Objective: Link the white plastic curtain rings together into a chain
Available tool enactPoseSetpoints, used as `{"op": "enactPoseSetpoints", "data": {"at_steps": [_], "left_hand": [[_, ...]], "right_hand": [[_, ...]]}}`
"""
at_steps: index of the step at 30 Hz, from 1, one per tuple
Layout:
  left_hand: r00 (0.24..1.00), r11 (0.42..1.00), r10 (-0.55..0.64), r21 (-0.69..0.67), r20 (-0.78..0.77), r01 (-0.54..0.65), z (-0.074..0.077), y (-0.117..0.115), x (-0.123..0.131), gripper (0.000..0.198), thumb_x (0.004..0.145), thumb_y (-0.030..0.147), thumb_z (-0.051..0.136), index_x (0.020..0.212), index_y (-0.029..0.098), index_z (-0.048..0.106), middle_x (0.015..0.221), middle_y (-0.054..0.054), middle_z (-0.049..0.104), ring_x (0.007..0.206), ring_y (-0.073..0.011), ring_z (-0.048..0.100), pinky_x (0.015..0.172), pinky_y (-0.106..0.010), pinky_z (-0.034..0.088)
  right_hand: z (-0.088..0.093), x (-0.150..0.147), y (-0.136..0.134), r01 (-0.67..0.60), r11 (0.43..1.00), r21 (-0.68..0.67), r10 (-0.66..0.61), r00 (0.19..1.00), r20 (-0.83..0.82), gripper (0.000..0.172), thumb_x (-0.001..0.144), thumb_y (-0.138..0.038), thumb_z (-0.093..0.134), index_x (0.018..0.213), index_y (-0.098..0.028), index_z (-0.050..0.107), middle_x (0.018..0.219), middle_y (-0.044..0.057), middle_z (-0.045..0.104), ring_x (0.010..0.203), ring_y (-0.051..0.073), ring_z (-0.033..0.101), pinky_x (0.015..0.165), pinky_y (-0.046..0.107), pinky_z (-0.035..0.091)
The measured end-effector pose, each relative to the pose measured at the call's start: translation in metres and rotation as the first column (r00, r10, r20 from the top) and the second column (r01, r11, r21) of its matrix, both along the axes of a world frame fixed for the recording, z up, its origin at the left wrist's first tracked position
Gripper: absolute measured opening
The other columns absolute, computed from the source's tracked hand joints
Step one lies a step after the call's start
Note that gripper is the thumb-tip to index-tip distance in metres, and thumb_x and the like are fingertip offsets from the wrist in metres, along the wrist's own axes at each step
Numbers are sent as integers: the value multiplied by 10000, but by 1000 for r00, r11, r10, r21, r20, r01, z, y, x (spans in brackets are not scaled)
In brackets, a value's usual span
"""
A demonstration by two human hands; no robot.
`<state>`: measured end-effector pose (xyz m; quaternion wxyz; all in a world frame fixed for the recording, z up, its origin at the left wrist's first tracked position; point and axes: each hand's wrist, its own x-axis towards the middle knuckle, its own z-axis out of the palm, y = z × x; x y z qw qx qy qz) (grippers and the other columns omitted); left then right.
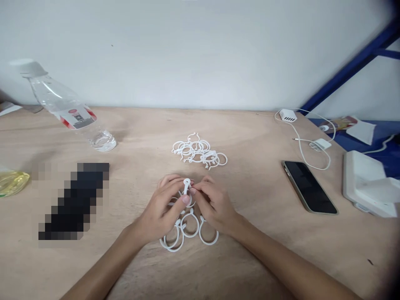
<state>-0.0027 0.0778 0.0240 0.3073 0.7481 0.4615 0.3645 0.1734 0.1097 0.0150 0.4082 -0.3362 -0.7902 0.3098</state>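
I view remotely the table (250,262); over it, the left hand (164,206), closed in a pinch; the right hand (218,203), fingertips bunched, its grip I cannot tell; a ring pile (200,151) beyond; loose rings (190,236) beneath; one white ring (186,188) between, pinched by the left.

The phone (309,186) lies screen up on the table (131,271). Beyond it are a white hub (288,115), a looping cable (298,137) and a plug (324,144); right of it, a white box (362,168). Well left of it are a bottle (78,116), a pixelated dark thing (74,202) and, farthest, something yellow (12,182).
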Motion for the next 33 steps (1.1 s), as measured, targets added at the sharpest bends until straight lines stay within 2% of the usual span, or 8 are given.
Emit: {"op": "enactPoseSetpoints", "data": {"at_steps": [4, 9, 14, 17, 23, 28, 33], "left_hand": [[989, 992, 66, -113, 129, -51, 0, -1, 1, 299, 950, 348, 452, 1129, 174, 615, 1256, -125, 599, 1210, -250, 496, 1035, -413, 405], [938, 929, 220, -350, 269, -118, 5, -1, 1, 410, 900, 433, 532, 1201, 156, 555, 1176, -126, 666, 1102, -253, 617, 964, -371, 489], [927, 916, 280, -358, 249, -181, 5, 4, -6, 450, 851, 461, 599, 1163, 137, 610, 1077, -114, 713, 990, -251, 660, 855, -341, 540], [945, 928, 242, -336, 219, -159, 2, 6, -8, 430, 843, 439, 622, 1160, 148, 632, 1073, -95, 715, 973, -247, 657, 857, -345, 535], [994, 966, 79, -251, 81, -57, 2, 7, -6, 371, 906, 343, 554, 1225, 160, 604, 1203, -117, 647, 1026, -238, 619, 888, -356, 509], [1000, 985, 15, -172, -6, -16, 5, 10, -7, 321, 922, 332, 522, 1186, 178, 621, 1178, -108, 647, 1009, -226, 613, 877, -333, 499], [1000, 985, -2, -170, -12, -1, 5, 11, -8, 288, 931, 336, 499, 1101, 157, 647, 1033, -97, 668, 963, -215, 619, 861, -324, 491]], "right_hand": [[0, -1, 1, -2, 1000, -31, 2, 1000, 11, 218, 921, -158, 472, 735, -197, 578, 659, 16, 604, 739, 179, 519, 681, 304, 435], [-3, 0, 3, 159, 972, -172, -158, 987, 18, 248, 927, -227, 490, 698, -193, 579, 653, 0, 547, 695, 154, 523, 652, 284, 417], [-3, 2, 5, 214, 929, -301, -222, 975, 10, 251, 923, -261, 499, 718, -181, 620, 708, 16, 600, 705, 151, 551, 636, 280, 419], [-2, 2, 6, 181, 930, -319, -199, 980, -25, 244, 926, -288, 499, 762, -179, 645, 747, 29, 622, 729, 157, 567, 644, 284, 433], [0, 3, 7, 88, 949, -304, -111, 992, -58, 213, 938, -294, 497, 981, -196, 681, 863, 40, 654, 803, 161, 585, 696, 289, 458], [0, 2, 8, 26, 959, -281, -47, 997, -69, 209, 943, -280, 498, 958, -187, 684, 871, 34, 659, 862, 160, 590, 753, 283, 455], [-1, 2, 9, 3, 955, -296, -26, 997, -73, 249, 965, -294, 453, 907, -193, 673, 857, 23, 659, 854, 158, 593, 771, 284, 449]]}}
